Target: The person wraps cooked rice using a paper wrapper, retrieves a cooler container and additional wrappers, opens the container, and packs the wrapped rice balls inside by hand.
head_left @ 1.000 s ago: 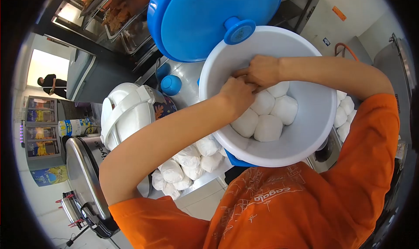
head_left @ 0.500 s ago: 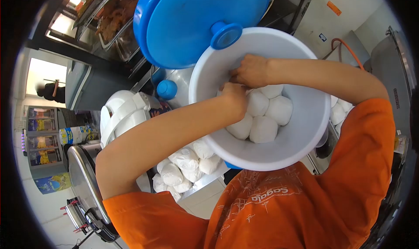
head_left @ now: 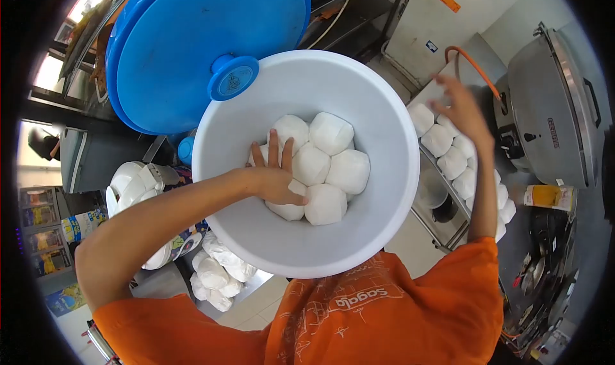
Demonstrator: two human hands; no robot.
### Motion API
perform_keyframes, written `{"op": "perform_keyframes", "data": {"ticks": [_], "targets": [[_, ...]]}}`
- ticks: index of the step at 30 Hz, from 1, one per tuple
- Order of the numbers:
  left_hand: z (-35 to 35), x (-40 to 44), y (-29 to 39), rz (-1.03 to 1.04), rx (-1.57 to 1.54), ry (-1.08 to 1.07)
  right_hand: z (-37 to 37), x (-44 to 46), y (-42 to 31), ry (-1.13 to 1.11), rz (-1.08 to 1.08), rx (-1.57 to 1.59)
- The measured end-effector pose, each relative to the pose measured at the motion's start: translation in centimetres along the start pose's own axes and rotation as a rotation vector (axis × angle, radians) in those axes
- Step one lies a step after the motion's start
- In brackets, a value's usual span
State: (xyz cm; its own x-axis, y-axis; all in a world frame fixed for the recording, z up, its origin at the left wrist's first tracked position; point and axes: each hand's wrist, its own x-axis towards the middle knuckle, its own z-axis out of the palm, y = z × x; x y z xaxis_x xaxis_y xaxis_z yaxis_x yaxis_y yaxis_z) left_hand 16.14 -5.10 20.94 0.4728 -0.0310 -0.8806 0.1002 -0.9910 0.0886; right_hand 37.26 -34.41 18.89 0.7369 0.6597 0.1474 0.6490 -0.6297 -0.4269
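A large white tub (head_left: pixel 378 237) stands in front of me, with several round white wrapped bundles (head_left: pixel 349 171) lying in a layer on its floor. My left hand (head_left: pixel 280 180) is inside it, fingers spread over the bundles at the left side and touching them. Off to the right, my right hand (head_left: pixel 462 109) hangs with fingers apart and nothing in them, slightly blurred. It is close to a tray holding more white bundles (head_left: pixel 451 163). Exactly what they contain is hidden by the wrapping.
A big blue lid (head_left: pixel 173 51) leans at the tub's upper left. More white bundles (head_left: pixel 214 272) lie on a metal surface at lower left. At far right stand a grey lidded appliance (head_left: pixel 544 121), a yellow-labelled container (head_left: pixel 548 197) and utensils (head_left: pixel 532 275). An orange hose (head_left: pixel 474 64) curves behind.
My right hand has left the tub and moved right toward the tray. My left hand has spread over the bundles. The view has shifted, so the tub sits farther left.
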Motion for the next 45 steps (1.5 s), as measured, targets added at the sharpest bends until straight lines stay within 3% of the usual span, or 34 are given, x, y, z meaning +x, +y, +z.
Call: {"op": "perform_keyframes", "data": {"ticks": [5,8,11,14,16,18,20,24,26,30,33,39,41,43,45], "targets": [[0.1,-0.3,-0.5,0.068,0.189,0.008,12.7,-1.9,7.1,-0.195,0.286,-0.295],[-1.0,-1.1,-2.3,0.145,0.034,0.084,13.9,-1.6,7.9,-0.183,0.295,-0.333],[-2.8,-4.7,-4.0,0.393,-0.175,0.305,12.7,-0.5,9.4,-0.312,0.305,-0.138],[-2.3,-9.2,-4.2,0.577,-0.466,0.703,9.8,1.2,10.5,-0.294,0.055,0.252],[-1.4,-11.6,-4.3,0.587,-0.543,0.875,3.7,2.7,4.0,-0.218,0.202,0.421],[-0.2,-13.5,-4.7,0.557,-0.641,0.974,-2.2,2.9,-4.9,-0.077,0.143,0.513],[1.3,-14.0,-5.5,0.553,-0.704,1.08,-5.7,2.8,-11.8,-0.118,-0.236,0.592],[3.3,-14.0,-5.1,0.496,-0.829,1.212,-3.0,3.2,-22.6,-0.544,-0.904,0.32],[4.1,-14.0,-4.7,0.476,-0.855,1.243,1.7,1.8,-25.5,-0.732,-0.96,0.018],[6.0,-14.8,-4.2,0.43,-0.832,1.33,9.2,0.7,-25.6,-0.758,-1.235,-0.158],[7.1,-14.8,-4.4,0.413,-0.841,1.331,9.8,0.3,-25.1,-0.834,-1.221,-0.168],[4.2,-13.2,-3.5,0.481,-0.572,1.319,9.4,0.7,-25.0,-0.697,-1.272,-0.126],[2.3,-12.9,-2.6,0.528,-0.488,1.269,5.6,1.9,-25.5,-0.664,-1.09,-0.102],[1.0,-11.2,-2.3,0.62,-0.549,1.347,-0.4,3.8,-25.4,-0.705,-0.826,0.184],[0.1,-10.1,-1.6,0.638,-0.695,1.393,-6.4,4.2,-23.0,-0.493,-0.667,0.339]]}}
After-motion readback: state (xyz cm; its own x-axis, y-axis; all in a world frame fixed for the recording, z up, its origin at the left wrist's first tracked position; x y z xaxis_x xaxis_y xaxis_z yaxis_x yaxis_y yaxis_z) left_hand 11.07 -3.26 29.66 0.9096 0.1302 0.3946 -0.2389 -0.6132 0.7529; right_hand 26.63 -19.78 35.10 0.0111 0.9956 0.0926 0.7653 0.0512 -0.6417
